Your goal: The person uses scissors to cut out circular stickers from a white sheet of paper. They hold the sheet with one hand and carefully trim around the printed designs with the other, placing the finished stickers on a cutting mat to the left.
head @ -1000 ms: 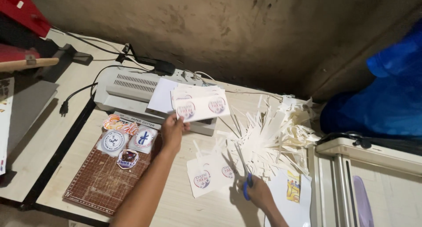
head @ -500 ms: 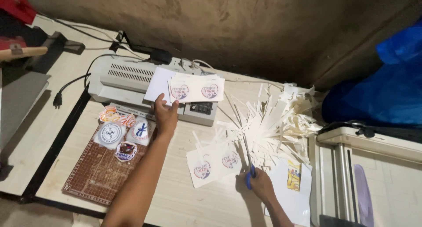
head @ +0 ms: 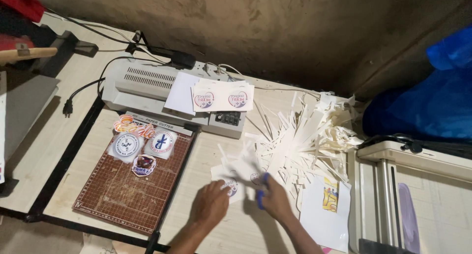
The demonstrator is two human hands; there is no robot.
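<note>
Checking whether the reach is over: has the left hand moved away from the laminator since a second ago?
Yes. The left hand has drawn back from the laminator to the printed sheet.

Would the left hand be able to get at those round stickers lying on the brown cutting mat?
Probably yes. The left hand rests on a printed sheet just right of the cutting mat, and nothing lies between it and the round stickers.

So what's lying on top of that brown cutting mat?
On the brown cutting mat, four cut-out stickers sit near its top edge: two round ones, a wavy orange one and a small dark one. The grid under them is covered; the rest of the mat is bare.
</note>
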